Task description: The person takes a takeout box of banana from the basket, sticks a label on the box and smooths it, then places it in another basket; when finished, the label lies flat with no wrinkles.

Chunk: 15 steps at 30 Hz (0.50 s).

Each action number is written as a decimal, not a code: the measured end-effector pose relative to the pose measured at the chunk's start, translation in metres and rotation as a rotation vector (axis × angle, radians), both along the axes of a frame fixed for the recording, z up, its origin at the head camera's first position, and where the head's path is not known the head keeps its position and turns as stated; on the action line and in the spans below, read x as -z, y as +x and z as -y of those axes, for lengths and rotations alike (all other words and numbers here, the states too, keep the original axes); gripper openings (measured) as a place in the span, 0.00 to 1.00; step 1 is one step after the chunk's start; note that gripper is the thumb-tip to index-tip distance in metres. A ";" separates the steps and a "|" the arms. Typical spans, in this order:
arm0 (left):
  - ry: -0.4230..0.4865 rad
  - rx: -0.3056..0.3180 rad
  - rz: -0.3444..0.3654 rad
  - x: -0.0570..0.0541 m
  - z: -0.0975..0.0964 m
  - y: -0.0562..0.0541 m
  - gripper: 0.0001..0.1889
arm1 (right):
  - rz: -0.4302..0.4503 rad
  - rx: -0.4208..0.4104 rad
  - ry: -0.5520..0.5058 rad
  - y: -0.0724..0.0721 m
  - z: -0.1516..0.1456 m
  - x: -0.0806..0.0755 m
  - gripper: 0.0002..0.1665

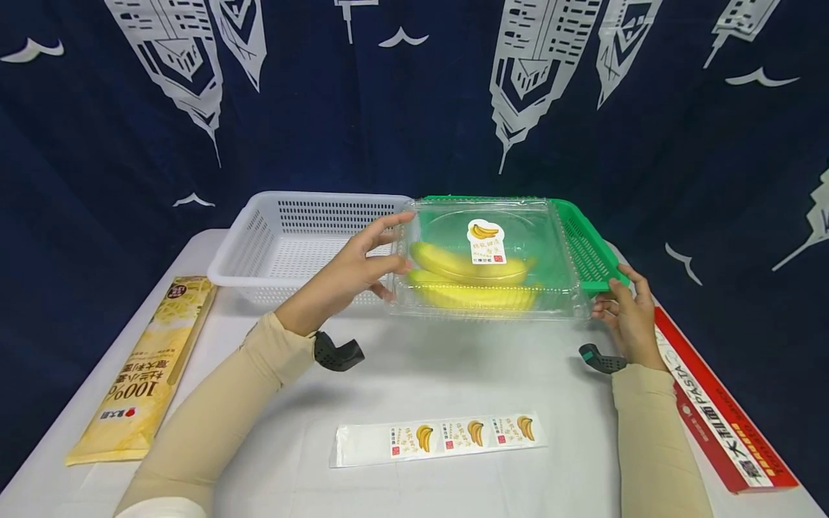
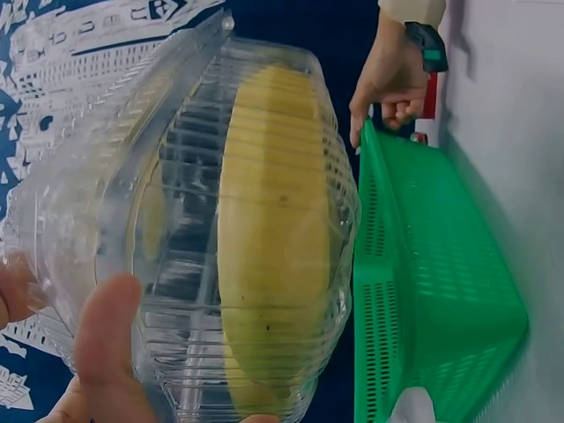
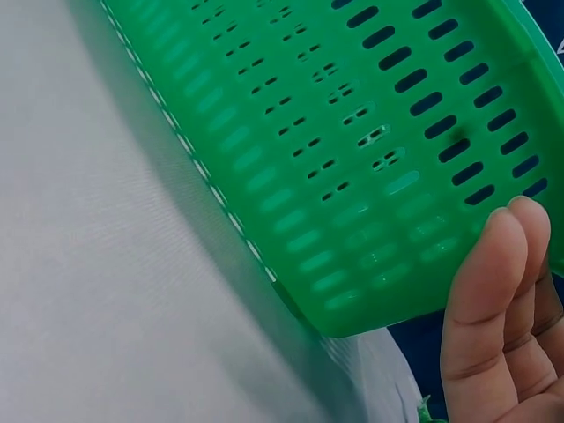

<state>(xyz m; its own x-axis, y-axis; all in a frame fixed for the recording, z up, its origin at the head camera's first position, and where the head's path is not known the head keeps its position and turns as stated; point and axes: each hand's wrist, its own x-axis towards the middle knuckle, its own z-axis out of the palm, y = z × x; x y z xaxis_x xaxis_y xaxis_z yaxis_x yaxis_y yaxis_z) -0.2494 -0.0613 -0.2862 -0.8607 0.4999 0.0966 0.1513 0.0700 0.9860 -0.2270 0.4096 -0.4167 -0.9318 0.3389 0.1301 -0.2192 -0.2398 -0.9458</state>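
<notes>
My left hand (image 1: 343, 277) grips the left end of a clear plastic clamshell box (image 1: 563, 306), held up in front of a green basket (image 1: 592, 248). Inside the box lie two yellow bananas (image 1: 473, 295), and a white banana sticker (image 1: 487, 243) is on its lid. In the left wrist view, the left thumb (image 2: 110, 344) presses the box's edge. My right hand (image 1: 631, 324) holds the near right corner of the green basket's rim. The right wrist view shows its fingers (image 3: 485, 308) against the basket's perforated wall. The box hides much of the basket in the head view.
A white basket (image 1: 242, 270) stands left of the green one. On the left lies a yellow pasta packet (image 1: 152, 367); a red pasta box (image 1: 719, 403) lies at the right edge. A strip of banana stickers (image 1: 440, 439) lies at the front of the white table (image 1: 388, 374).
</notes>
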 end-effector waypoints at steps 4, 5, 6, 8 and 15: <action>0.053 -0.022 0.003 0.000 -0.016 -0.010 0.41 | -0.010 0.001 0.005 0.000 0.001 0.000 0.21; 0.067 -0.027 0.004 0.001 -0.020 -0.013 0.41 | -0.010 0.000 0.005 0.000 0.002 0.000 0.21; 0.078 -0.034 0.005 0.002 -0.024 -0.016 0.40 | -0.010 0.001 0.007 -0.001 0.002 0.000 0.22; 0.097 -0.049 0.006 0.004 -0.033 -0.021 0.39 | -0.004 0.003 0.013 -0.001 0.002 0.000 0.22; 0.140 -0.111 0.044 0.013 -0.061 -0.040 0.38 | 0.023 0.024 0.035 0.000 0.002 0.001 0.25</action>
<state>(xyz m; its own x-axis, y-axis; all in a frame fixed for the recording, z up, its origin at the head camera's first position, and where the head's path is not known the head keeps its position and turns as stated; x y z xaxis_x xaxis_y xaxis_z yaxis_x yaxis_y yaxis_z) -0.2893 -0.0006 -0.2995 -0.9148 0.3857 0.1198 0.1071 -0.0542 0.9928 -0.2274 0.4073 -0.4181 -0.9262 0.3570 0.1210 -0.2029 -0.2016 -0.9582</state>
